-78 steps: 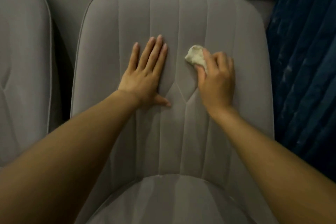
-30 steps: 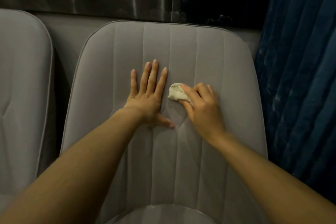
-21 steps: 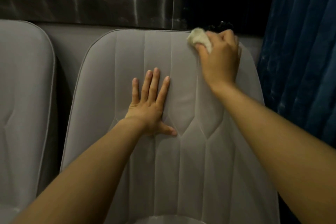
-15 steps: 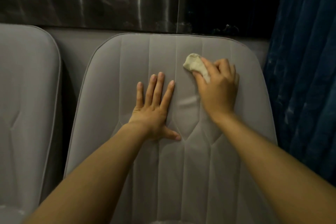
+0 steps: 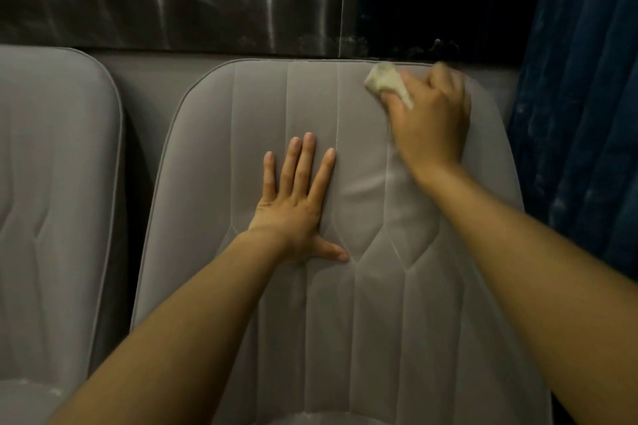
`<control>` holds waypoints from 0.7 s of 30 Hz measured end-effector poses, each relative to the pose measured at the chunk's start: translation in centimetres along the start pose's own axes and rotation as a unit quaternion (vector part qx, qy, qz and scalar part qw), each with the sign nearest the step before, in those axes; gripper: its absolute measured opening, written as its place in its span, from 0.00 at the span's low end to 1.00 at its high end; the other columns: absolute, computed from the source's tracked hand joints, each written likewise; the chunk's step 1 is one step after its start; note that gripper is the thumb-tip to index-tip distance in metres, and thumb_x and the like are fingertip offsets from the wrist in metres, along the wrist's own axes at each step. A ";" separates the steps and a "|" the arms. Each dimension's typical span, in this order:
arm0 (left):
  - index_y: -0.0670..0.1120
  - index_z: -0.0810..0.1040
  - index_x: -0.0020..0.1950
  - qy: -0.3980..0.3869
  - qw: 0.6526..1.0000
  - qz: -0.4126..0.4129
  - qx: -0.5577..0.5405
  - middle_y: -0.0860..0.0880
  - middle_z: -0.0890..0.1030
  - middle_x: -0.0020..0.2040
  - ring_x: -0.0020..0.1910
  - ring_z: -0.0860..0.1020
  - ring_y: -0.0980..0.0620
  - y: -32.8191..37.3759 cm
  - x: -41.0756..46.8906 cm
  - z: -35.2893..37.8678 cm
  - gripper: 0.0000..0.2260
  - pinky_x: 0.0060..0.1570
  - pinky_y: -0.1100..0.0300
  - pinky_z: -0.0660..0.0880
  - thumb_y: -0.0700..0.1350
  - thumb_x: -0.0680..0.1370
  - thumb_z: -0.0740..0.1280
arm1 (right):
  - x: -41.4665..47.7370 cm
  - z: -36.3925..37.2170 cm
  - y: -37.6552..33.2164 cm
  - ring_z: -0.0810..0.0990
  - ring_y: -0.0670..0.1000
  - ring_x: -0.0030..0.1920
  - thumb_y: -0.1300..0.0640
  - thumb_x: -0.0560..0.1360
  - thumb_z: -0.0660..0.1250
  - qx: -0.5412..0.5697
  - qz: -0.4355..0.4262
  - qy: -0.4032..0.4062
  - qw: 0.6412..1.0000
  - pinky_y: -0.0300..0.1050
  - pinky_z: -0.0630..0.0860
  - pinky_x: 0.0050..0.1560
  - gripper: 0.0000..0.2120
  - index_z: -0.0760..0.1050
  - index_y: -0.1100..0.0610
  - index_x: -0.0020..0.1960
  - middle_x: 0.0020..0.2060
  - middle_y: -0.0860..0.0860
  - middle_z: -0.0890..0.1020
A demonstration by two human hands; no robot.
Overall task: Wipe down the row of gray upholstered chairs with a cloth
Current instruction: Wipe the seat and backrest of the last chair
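Observation:
A gray upholstered chair [image 5: 241,114] with vertical stitched channels fills the middle of the view, its backrest facing me. My left hand [image 5: 297,203] lies flat on the backrest's centre, fingers straight and spread. My right hand [image 5: 431,121] grips a small bunched cream cloth [image 5: 383,81] and presses it against the backrest near its top right edge. Part of the cloth is hidden inside the fist.
A second gray chair [image 5: 51,166] stands at the left with a dark gap between the two. Behind them runs a dark glossy wall band [image 5: 207,17] under a pale wall. A blue curtain [image 5: 580,97] hangs close on the right.
My right hand has swept the cloth from the upper middle of the backrest up to its top right edge. The left hand has stayed flat in place.

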State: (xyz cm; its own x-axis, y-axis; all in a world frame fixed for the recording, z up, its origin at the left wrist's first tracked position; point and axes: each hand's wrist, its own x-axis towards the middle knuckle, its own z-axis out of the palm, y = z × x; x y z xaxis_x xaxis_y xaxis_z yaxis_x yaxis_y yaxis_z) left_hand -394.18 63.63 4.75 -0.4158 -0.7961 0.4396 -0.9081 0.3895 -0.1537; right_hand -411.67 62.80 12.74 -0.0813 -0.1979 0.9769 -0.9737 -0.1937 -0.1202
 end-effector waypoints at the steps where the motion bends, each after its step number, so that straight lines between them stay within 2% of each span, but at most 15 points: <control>1: 0.51 0.12 0.59 0.001 1.000 0.004 0.001 0.48 0.11 0.57 0.57 0.12 0.48 0.0 0.0 0.0 0.61 0.56 0.46 0.16 0.76 0.63 0.63 | -1.4 0.0 0.3 0.73 0.62 0.45 0.53 0.74 0.66 0.004 -0.022 0.011 1.000 0.50 0.67 0.42 0.15 0.79 0.60 0.56 0.44 0.61 0.76; 5: 0.52 0.13 0.59 -0.005 1.000 0.012 -0.014 0.47 0.11 0.57 0.55 0.11 0.48 0.0 -1.0 1.0 0.61 0.54 0.50 0.14 0.75 0.64 0.64 | -8.8 -0.4 1.2 0.67 0.57 0.38 0.52 0.74 0.64 -0.035 -0.090 0.021 0.995 0.50 0.61 0.36 0.15 0.80 0.58 0.56 0.36 0.58 0.75; 10: 0.53 0.10 0.57 -0.001 0.999 0.036 -0.029 0.45 0.15 0.62 0.58 0.13 0.49 -0.6 -3.1 3.9 0.64 0.54 0.52 0.13 0.73 0.63 0.68 | -14.9 -1.6 0.9 0.65 0.56 0.37 0.51 0.76 0.61 -0.052 -0.137 -0.009 0.989 0.49 0.60 0.36 0.17 0.80 0.60 0.55 0.34 0.57 0.74; 12: 0.50 0.17 0.67 0.044 0.998 0.034 -0.009 0.38 0.25 0.70 0.67 0.19 0.46 -1.1 -3.2 4.7 0.66 0.62 0.50 0.18 0.75 0.58 0.68 | -13.8 -2.1 0.5 0.65 0.57 0.37 0.53 0.75 0.62 -0.032 -0.140 0.012 0.990 0.50 0.62 0.37 0.15 0.80 0.63 0.53 0.34 0.59 0.73; 14: 0.44 0.34 0.77 0.081 0.996 0.026 0.015 0.36 0.44 0.75 0.74 0.32 0.42 -1.3 -2.9 5.4 0.69 0.70 0.47 0.29 0.78 0.51 0.64 | -11.5 -2.2 0.6 0.67 0.58 0.38 0.56 0.75 0.63 -0.009 -0.094 0.053 0.994 0.51 0.64 0.38 0.13 0.78 0.66 0.51 0.35 0.61 0.74; 15: 0.43 0.37 0.78 0.093 0.995 0.031 0.026 0.36 0.46 0.75 0.75 0.35 0.41 -1.6 -2.8 5.9 0.70 0.71 0.46 0.31 0.79 0.50 0.64 | -10.3 -2.2 0.8 0.69 0.60 0.39 0.57 0.75 0.63 0.006 -0.055 0.066 0.996 0.52 0.66 0.39 0.13 0.77 0.67 0.50 0.37 0.62 0.74; 17: 0.43 0.37 0.78 0.104 0.993 0.048 0.041 0.36 0.43 0.76 0.76 0.38 0.41 -1.6 -2.7 6.4 0.69 0.71 0.46 0.31 0.79 0.51 0.63 | -9.8 -1.8 1.2 0.73 0.62 0.38 0.57 0.75 0.62 0.018 -0.010 0.065 0.998 0.51 0.66 0.40 0.12 0.75 0.68 0.47 0.38 0.63 0.74; 19: 0.43 0.40 0.78 0.125 0.990 0.059 0.038 0.37 0.46 0.76 0.76 0.42 0.40 -1.6 -2.9 6.7 0.67 0.72 0.46 0.35 0.79 0.52 0.62 | -12.5 -1.1 1.4 0.72 0.62 0.37 0.58 0.75 0.60 0.005 -0.024 0.038 0.999 0.51 0.64 0.41 0.12 0.74 0.68 0.48 0.38 0.63 0.74; 21: 0.42 0.42 0.78 0.130 0.989 0.058 0.027 0.37 0.49 0.76 0.76 0.40 0.41 -1.4 -3.3 7.1 0.67 0.72 0.47 0.36 0.78 0.52 0.63 | -17.7 -0.6 1.4 0.69 0.60 0.39 0.56 0.76 0.57 -0.007 -0.062 -0.012 0.998 0.52 0.66 0.42 0.14 0.74 0.66 0.52 0.39 0.61 0.72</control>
State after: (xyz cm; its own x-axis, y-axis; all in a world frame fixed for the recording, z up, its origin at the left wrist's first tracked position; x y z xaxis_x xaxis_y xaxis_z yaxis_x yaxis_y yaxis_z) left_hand -391.91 62.42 -2.80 -0.4974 -0.5992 0.6273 -0.8592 0.4399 -0.2611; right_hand -411.74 66.63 -4.58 0.0461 -0.1967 0.9794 -0.9788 -0.2048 0.0049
